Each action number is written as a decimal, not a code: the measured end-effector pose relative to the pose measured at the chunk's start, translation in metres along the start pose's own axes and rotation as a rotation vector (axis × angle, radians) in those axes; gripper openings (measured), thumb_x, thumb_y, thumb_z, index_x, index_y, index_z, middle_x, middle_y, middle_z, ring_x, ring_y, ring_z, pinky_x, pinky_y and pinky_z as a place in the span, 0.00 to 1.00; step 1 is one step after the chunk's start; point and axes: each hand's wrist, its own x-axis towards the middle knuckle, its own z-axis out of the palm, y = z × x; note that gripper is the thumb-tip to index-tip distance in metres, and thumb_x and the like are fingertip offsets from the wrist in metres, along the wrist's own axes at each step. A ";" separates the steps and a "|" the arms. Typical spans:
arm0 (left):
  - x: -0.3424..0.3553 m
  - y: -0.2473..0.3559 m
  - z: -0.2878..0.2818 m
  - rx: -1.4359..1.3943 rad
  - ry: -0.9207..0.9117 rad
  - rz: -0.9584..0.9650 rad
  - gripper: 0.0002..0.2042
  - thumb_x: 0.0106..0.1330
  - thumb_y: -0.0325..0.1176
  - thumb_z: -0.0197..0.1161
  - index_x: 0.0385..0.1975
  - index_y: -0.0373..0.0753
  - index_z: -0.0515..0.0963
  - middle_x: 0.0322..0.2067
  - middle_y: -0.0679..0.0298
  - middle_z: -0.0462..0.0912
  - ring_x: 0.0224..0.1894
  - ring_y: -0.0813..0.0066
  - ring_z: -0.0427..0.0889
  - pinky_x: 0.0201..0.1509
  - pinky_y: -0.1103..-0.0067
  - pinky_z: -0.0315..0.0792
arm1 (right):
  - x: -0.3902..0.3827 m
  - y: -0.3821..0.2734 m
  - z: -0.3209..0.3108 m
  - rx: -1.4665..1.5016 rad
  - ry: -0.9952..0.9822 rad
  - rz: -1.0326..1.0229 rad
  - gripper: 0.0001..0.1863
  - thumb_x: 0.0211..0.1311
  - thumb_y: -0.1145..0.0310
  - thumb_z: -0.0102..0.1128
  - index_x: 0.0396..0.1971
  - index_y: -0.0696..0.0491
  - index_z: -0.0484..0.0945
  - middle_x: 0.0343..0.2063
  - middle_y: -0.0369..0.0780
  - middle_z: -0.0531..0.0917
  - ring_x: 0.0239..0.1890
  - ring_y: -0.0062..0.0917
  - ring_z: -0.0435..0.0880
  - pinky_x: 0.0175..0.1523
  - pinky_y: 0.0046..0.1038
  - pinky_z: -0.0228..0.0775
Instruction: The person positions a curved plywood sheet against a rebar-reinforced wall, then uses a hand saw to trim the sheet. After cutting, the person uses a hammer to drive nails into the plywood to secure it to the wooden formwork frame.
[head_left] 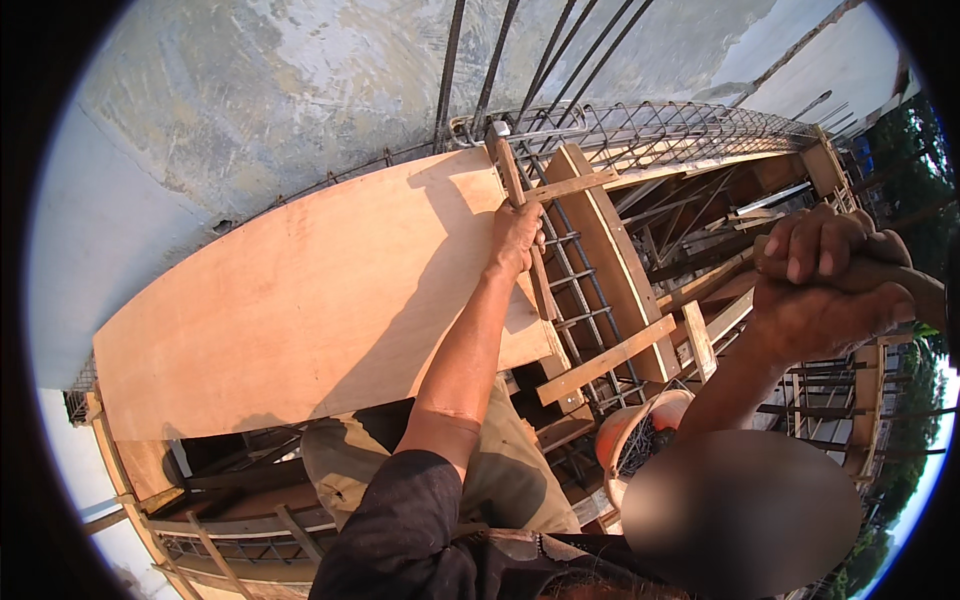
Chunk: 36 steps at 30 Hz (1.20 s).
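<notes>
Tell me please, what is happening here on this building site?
A person stands high up on formwork, looking down. The left hand grips a narrow wooden strip that runs along the edge of a large plywood sheet. The right hand is raised and closed around a wooden handle; its far end is out of view. Between the boards sits a steel rebar cage, and an orange bucket rests below, by the person's leg.
</notes>
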 end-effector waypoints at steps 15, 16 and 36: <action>-0.009 0.005 0.011 0.049 -0.117 0.110 0.09 0.59 0.32 0.62 0.33 0.36 0.70 0.17 0.68 0.70 0.11 0.76 0.69 0.12 0.74 0.66 | -0.163 0.083 -0.063 -0.469 -0.171 0.980 0.19 0.79 0.48 0.48 0.38 0.51 0.67 0.21 0.31 0.70 0.16 0.12 0.68 0.19 0.20 0.65; -0.008 0.007 0.013 0.049 -0.123 0.113 0.09 0.59 0.32 0.62 0.33 0.36 0.70 0.17 0.68 0.70 0.11 0.76 0.69 0.12 0.74 0.66 | -0.165 0.080 -0.065 -0.448 -0.140 0.996 0.20 0.79 0.48 0.48 0.37 0.50 0.66 0.22 0.32 0.70 0.16 0.12 0.68 0.19 0.20 0.66; 0.036 0.003 -0.005 -0.004 -0.043 0.015 0.10 0.59 0.35 0.63 0.34 0.39 0.70 0.17 0.68 0.70 0.12 0.78 0.69 0.12 0.76 0.65 | -0.191 0.075 -0.061 -0.473 -0.131 1.150 0.21 0.79 0.47 0.48 0.37 0.51 0.66 0.19 0.31 0.68 0.15 0.14 0.67 0.19 0.19 0.63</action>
